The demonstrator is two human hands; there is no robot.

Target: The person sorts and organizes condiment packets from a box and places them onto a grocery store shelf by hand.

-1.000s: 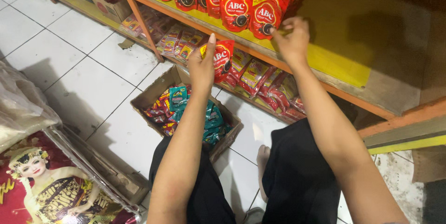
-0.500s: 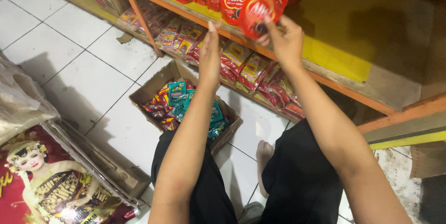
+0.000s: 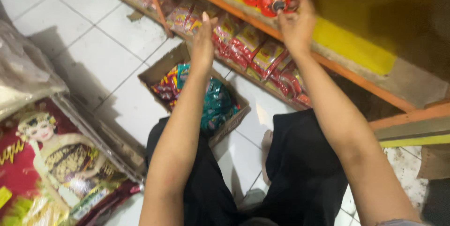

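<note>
White square floor tiles with dark grout lines run across the left, scuffed and shadowed in places. An orange-framed shelf unit crosses the top right, its upper board yellow (bare and dim toward the back). An orange upright post stands on the tiles. At far right the floor looks speckled grey.
</note>
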